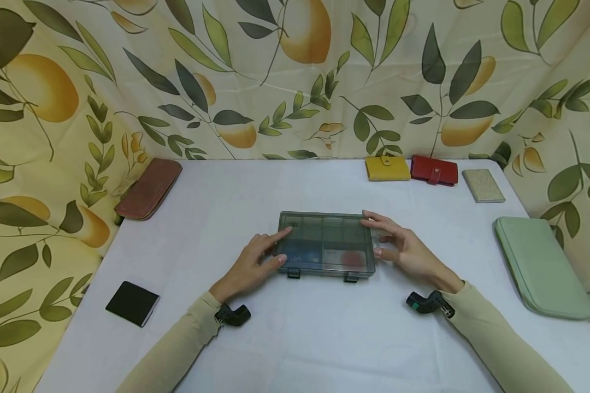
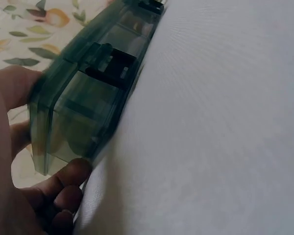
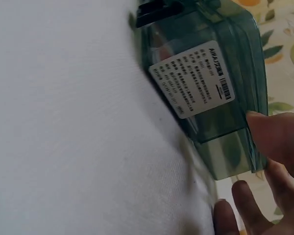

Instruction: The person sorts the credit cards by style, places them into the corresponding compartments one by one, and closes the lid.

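A green see-through compartment box [image 1: 331, 232] lies flat on the white-covered table, lid down, two dark latches along its front. Through the lid show something blue [image 1: 300, 255] and something reddish [image 1: 353, 258] in the front compartments. My left hand [image 1: 251, 265] holds the left end, index finger on the lid, thumb at the near corner; its other fingers curl low beside the end wall in the left wrist view. At the right end, my right hand [image 1: 405, 251] holds the edge between thumb and fingers. A printed white label [image 3: 192, 81] covers part of that end.
A brown case [image 1: 149, 189] and black notebook [image 1: 133, 304] lie left. At the back right are a yellow wallet [image 1: 387, 168], a red wallet [image 1: 434, 170] and a small beige booklet [image 1: 484, 185]. A pale green case [image 1: 541, 265] lies along the right edge. Patterned cloth surrounds the table.
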### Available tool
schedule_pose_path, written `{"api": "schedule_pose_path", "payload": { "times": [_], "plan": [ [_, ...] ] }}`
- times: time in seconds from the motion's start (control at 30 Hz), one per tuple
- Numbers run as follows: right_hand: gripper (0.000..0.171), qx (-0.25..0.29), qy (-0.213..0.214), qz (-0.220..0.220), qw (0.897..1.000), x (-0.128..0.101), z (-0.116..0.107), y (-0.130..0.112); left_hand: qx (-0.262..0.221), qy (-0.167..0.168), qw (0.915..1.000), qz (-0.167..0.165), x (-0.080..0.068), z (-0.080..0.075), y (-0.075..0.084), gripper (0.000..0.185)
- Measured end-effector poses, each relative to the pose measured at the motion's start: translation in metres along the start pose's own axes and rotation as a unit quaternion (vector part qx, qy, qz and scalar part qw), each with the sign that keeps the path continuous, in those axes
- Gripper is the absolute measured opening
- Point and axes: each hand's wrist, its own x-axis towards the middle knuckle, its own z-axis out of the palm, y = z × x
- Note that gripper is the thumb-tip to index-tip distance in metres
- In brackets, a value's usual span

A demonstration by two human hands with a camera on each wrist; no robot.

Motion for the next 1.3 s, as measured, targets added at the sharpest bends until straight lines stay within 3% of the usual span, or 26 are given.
{"api": "schedule_pose_path", "payload": {
  "times": [0.1,0.17,0.27,0.33,0.43,0.6,0.9,1.13,1.3],
  "plan": [
    [0.060,-0.013,-0.015,-0.004,1.000,-0.003,0.003,-0.003,0.018,-0.004,0.9998,0.003,0.001,0.000,0.000,0.060],
    [0.063,0.012,-0.036,0.000,0.999,-0.005,0.005,-0.005,0.014,-0.007,0.9999,0.001,0.000,0.000,0.000,0.059],
    [0.079,0.047,-0.068,0.021,0.996,-0.008,0.009,-0.009,0.009,-0.019,0.9998,0.001,-0.001,-0.002,0.001,0.064],
    [0.094,0.043,-0.080,0.032,0.995,-0.009,0.013,-0.012,0.007,-0.027,0.9996,0.004,-0.002,-0.004,0.001,0.071],
    [0.109,-0.030,-0.079,0.035,0.996,-0.009,0.020,-0.015,0.014,-0.038,0.9991,0.007,-0.002,-0.005,0.000,0.084],
    [0.115,-0.131,-0.062,0.035,0.989,-0.005,0.032,-0.021,0.036,-0.033,0.9988,0.000,0.001,-0.003,0.001,0.096],
    [0.119,-0.249,-0.041,0.024,0.967,-0.003,0.039,-0.029,0.056,-0.004,0.9984,-0.006,0.004,0.007,0.000,0.099],
    [0.128,-0.315,-0.029,0.022,0.948,-0.004,0.043,-0.032,0.037,0.015,0.9991,0.012,0.003,0.008,0.000,0.099],
    [0.123,-0.341,-0.028,0.014,0.940,-0.006,0.046,-0.034,0.040,0.017,0.9988,0.020,0.002,0.007,0.000,0.099]
  ]
}}
